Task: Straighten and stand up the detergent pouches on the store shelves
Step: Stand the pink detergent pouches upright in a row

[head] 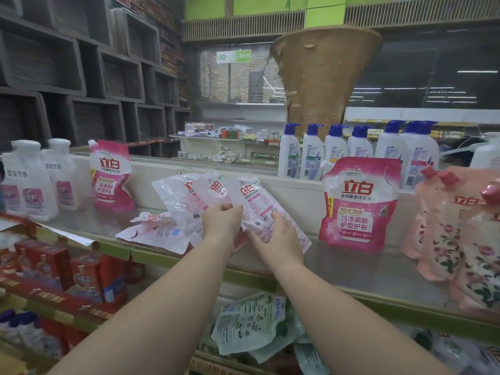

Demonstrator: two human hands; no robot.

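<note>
Three white-and-pink detergent pouches (213, 196) fan out, tilted back side up, above the metal shelf top (351, 269). My left hand (221, 221) pinches their lower part from the left. My right hand (276, 234) holds the rightmost one (259, 201) from below. Another pouch (155, 230) lies flat on the shelf to the left. A pink pouch (111, 175) stands upright at the back left, and a second pink pouch (358, 204) stands to the right.
White bottles (29, 182) stand at the far left. Floral pink pouches (460, 228) lean at the right edge. Blue-capped pump bottles (359, 152) line the back ledge. A green-and-white pouch (251, 323) lies on the lower shelf, with red boxes (54, 266) at the lower left.
</note>
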